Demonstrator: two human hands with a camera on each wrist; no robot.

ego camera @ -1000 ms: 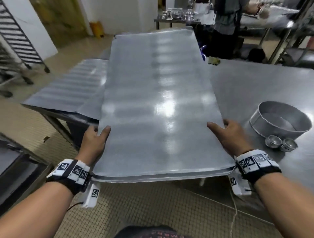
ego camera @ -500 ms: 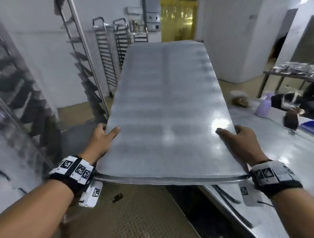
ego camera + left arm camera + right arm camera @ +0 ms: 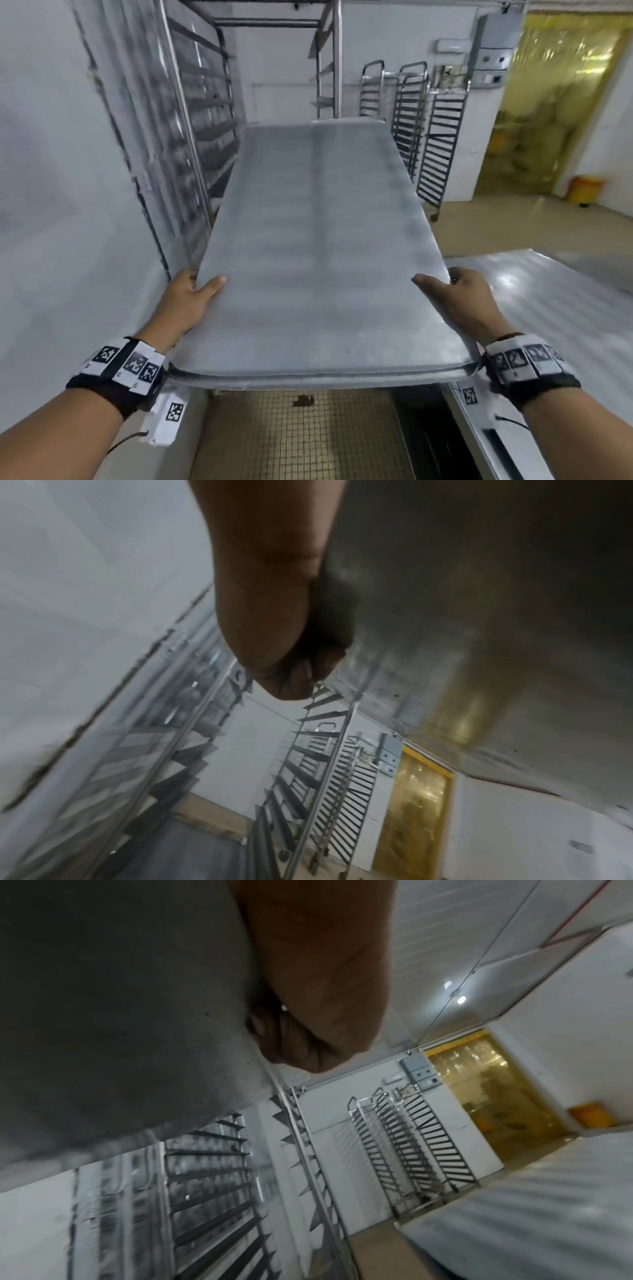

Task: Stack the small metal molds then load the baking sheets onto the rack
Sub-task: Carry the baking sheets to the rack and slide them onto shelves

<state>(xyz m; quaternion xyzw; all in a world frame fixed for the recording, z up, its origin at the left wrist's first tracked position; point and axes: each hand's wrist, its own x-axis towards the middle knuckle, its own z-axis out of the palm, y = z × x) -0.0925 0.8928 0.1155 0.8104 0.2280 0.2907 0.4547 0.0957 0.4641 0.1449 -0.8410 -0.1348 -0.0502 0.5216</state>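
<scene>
I carry a long grey baking sheet (image 3: pixel 315 246) level in front of me, its far end pointing at a tall steel rack (image 3: pixel 205 113) with angled side rails. My left hand (image 3: pixel 191 294) grips the sheet's left edge near the close corner, thumb on top. My right hand (image 3: pixel 455 298) grips the right edge the same way. In the left wrist view the fingers (image 3: pixel 301 674) curl under the sheet's underside (image 3: pixel 479 588). The right wrist view shows my fingers (image 3: pixel 291 1031) curled under the sheet (image 3: pixel 120 1001) too. No small molds are in view.
More empty tray racks (image 3: pixel 421 137) stand against the back wall to the right. A steel table with another sheet (image 3: pixel 548 301) lies at my right. A yellow strip-curtain doorway (image 3: pixel 555 113) is at far right. White wall panel (image 3: pixel 68 205) on the left; tiled floor (image 3: pixel 301 435) below.
I have turned left away from the table, carrying the sheet with both hands. The mold ring and the table dropped out of view and the tall rack now stands right ahead.
</scene>
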